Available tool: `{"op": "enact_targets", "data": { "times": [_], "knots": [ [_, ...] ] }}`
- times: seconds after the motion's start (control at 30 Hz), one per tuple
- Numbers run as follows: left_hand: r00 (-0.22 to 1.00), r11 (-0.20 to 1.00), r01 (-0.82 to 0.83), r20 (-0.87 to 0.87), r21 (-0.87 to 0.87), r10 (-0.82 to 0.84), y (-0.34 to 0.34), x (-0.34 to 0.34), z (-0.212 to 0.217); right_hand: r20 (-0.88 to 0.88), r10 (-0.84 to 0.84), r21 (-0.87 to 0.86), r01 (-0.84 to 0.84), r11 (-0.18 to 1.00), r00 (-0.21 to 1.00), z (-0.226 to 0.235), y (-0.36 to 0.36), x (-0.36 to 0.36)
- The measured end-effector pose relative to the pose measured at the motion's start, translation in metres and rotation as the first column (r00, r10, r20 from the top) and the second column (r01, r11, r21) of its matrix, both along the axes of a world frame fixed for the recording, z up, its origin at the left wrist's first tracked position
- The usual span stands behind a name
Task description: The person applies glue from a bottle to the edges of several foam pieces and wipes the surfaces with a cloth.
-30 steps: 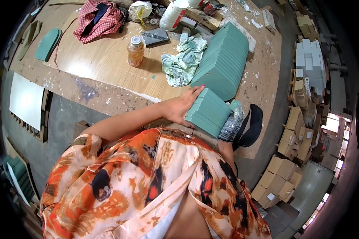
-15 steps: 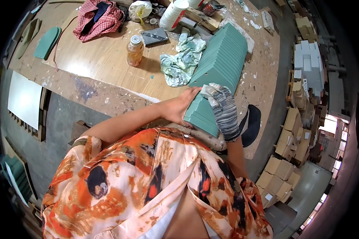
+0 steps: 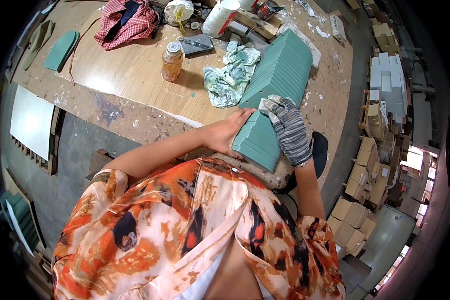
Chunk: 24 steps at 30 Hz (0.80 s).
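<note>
Steadying the near stack of green pieces (image 3: 257,142) at the workbench (image 3: 135,85) edge, bare left hand (image 3: 225,135) is pressing flat while gloved right hand (image 3: 287,127) is lying spread on top, best keeping edges aligned.

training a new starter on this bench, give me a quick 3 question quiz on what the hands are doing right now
1. True or false: the right hand wears a striped knit glove.
2. What does the bare left hand press against?
A. the amber jar
B. the near stack of green flat pieces
C. the red checked cloth
3. Fill in: the crumpled pale rag lies between the amber jar and the long ____ row of pieces.

Key
1. True
2. B
3. green
</note>
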<state>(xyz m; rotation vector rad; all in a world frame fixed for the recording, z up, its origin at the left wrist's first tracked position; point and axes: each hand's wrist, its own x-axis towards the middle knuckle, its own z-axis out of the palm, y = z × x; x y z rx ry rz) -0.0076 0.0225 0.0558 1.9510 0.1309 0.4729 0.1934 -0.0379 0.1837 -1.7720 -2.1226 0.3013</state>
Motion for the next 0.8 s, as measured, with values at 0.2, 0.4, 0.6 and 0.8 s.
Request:
{"op": "enact_targets", "data": {
  "times": [0.2,0.4,0.6,0.8],
  "knots": [
    [1.000,1.000,-0.008,0.021,0.012,0.007,0.000,0.000,-0.003,0.005,0.028,-0.046,-0.028,0.999,1.000,0.002,-0.008,-0.011],
    [0.997,0.999,-0.038,0.070,0.037,0.035,-0.001,0.003,-0.001,0.050,0.056,-0.041,-0.054,0.998,0.997,0.000,-0.028,-0.019],
    [1.000,1.000,-0.004,0.014,-0.011,0.004,0.001,0.001,-0.001,0.089,0.088,0.010,-0.089,0.996,0.992,0.003,-0.036,-0.030],
    [1.000,1.000,-0.008,0.025,0.022,0.007,0.000,0.000,-0.003,0.102,0.082,0.043,-0.087,0.995,0.991,0.004,-0.023,-0.017]
  ]
}}
